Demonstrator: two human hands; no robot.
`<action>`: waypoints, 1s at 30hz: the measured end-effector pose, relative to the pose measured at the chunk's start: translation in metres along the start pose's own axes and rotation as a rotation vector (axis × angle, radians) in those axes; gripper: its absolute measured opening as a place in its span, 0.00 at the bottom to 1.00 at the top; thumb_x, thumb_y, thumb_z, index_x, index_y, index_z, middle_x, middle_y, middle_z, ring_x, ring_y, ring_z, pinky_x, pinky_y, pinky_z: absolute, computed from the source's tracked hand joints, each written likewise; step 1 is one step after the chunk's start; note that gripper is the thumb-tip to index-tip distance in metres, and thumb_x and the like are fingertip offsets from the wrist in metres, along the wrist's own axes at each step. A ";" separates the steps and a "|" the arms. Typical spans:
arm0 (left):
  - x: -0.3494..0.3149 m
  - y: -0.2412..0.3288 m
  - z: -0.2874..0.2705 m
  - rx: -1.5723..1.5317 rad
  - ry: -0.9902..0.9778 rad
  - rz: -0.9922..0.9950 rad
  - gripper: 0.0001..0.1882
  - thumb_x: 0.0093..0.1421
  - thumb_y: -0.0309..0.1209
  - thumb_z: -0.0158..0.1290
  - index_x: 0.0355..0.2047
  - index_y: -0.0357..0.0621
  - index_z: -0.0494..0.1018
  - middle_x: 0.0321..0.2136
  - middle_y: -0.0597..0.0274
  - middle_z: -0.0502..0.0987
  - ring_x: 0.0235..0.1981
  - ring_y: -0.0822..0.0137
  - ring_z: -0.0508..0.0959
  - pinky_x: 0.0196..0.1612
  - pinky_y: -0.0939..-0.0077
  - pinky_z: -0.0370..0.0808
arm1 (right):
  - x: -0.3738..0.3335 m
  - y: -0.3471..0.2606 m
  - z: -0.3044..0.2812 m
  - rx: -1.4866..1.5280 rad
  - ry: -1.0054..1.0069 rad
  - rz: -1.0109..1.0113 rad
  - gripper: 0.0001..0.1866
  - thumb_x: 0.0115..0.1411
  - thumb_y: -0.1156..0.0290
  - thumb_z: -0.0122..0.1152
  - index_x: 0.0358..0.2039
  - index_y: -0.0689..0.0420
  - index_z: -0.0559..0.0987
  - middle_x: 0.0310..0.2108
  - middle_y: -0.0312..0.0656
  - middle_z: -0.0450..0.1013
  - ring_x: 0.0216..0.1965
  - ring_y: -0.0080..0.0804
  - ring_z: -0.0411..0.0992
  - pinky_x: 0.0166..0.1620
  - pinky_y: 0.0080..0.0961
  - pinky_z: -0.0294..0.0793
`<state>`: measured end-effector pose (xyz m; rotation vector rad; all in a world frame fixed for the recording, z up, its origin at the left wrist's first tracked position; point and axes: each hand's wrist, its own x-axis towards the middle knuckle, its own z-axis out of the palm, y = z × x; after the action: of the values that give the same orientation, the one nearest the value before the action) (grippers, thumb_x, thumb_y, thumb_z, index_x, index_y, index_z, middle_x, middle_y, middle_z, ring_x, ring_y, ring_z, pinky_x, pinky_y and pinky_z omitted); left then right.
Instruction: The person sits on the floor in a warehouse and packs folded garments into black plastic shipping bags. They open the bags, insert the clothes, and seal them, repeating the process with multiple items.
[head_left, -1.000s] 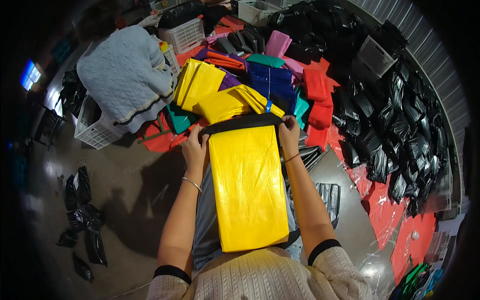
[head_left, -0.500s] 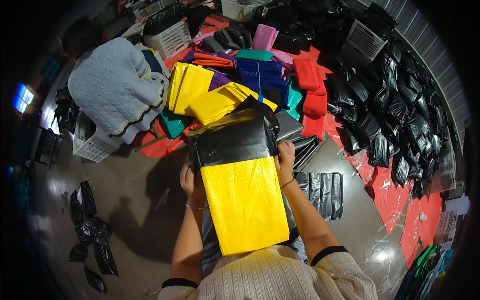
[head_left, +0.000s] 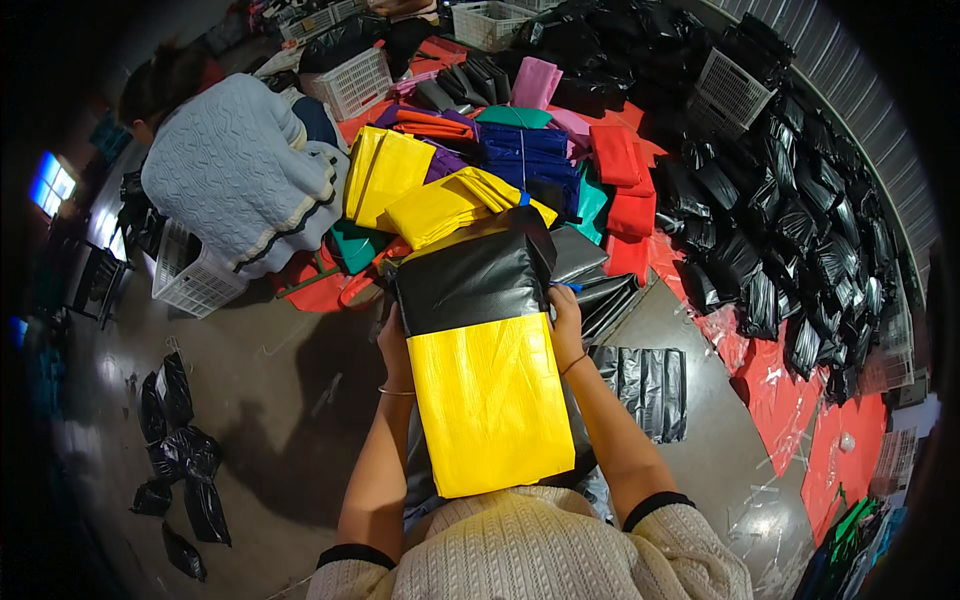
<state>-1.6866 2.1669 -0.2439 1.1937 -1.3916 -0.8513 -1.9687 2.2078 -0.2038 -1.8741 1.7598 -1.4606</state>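
Observation:
A folded yellow plastic bundle [head_left: 490, 410] lies on my lap, its far part covered by a black plastic bag [head_left: 470, 285]. My left hand [head_left: 395, 350] grips the bag's left side near its edge, with the fingertips tucked out of sight. On the opposite side my right hand [head_left: 566, 325] is closed on the bag's edge, its fingers partly hidden beneath. A small blue bit shows beside the right hand; its kind I cannot make out. Just beyond the bag lie folded yellow plastic sheets [head_left: 440, 210].
Folded blue sheets [head_left: 520, 155] and red ones [head_left: 628, 205] are piled ahead. Filled black bags [head_left: 790, 230] heap up at right. A flat black bag [head_left: 640, 385] lies by my right arm. At left, a co-worker in pale blue [head_left: 240, 170] bends near a white crate [head_left: 195, 275].
The black bag's far end has become smoother and fuller over the yellow bundle. Both hands have shifted slightly along its sides. The co-worker's head has turned a little.

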 end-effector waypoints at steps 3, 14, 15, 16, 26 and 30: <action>-0.034 0.013 -0.010 0.121 -0.049 0.025 0.22 0.59 0.28 0.53 0.53 0.38 0.67 0.26 0.45 0.78 0.27 0.46 0.79 0.27 0.63 0.73 | -0.028 -0.015 -0.013 0.024 0.080 -0.078 0.09 0.43 0.81 0.56 0.27 0.66 0.69 0.28 0.55 0.65 0.33 0.57 0.65 0.36 0.40 0.66; -0.080 0.015 -0.047 0.569 0.072 0.788 0.14 0.55 0.27 0.54 0.40 0.35 0.67 0.16 0.53 0.67 0.14 0.49 0.67 0.20 0.61 0.65 | -0.083 -0.022 -0.031 -0.043 0.030 -0.202 0.09 0.41 0.83 0.54 0.27 0.65 0.70 0.28 0.56 0.67 0.32 0.59 0.66 0.37 0.44 0.67; -0.101 0.014 -0.055 0.578 0.005 0.752 0.13 0.55 0.27 0.53 0.39 0.37 0.67 0.17 0.54 0.68 0.15 0.49 0.68 0.20 0.60 0.65 | -0.098 -0.025 -0.038 0.028 -0.028 -0.172 0.10 0.41 0.84 0.53 0.28 0.65 0.71 0.28 0.56 0.67 0.32 0.60 0.65 0.37 0.46 0.66; -0.131 0.017 -0.065 0.616 -0.064 0.695 0.12 0.55 0.27 0.53 0.39 0.38 0.66 0.18 0.54 0.68 0.16 0.49 0.68 0.21 0.60 0.65 | -0.118 -0.031 -0.051 -0.044 -0.113 -0.118 0.10 0.40 0.84 0.53 0.28 0.66 0.70 0.27 0.56 0.66 0.32 0.59 0.65 0.37 0.46 0.66; -0.082 0.090 -0.048 0.498 -0.218 0.370 0.28 0.54 0.30 0.56 0.52 0.37 0.59 0.27 0.43 0.74 0.25 0.40 0.73 0.29 0.53 0.69 | -0.071 -0.058 -0.061 -0.033 -0.205 -0.133 0.09 0.45 0.69 0.60 0.24 0.59 0.71 0.22 0.55 0.67 0.27 0.58 0.67 0.29 0.46 0.64; 0.018 0.129 -0.044 0.591 -0.100 0.233 0.21 0.63 0.26 0.46 0.56 0.39 0.59 0.22 0.38 0.73 0.27 0.39 0.73 0.29 0.49 0.67 | 0.020 -0.075 -0.065 -0.227 -0.075 0.068 0.18 0.61 0.62 0.56 0.19 0.61 0.74 0.18 0.54 0.70 0.23 0.56 0.70 0.26 0.45 0.67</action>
<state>-1.6686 2.1861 -0.1089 1.3971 -1.8986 -0.3404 -1.9710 2.2425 -0.1088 -1.9226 2.0043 -1.1943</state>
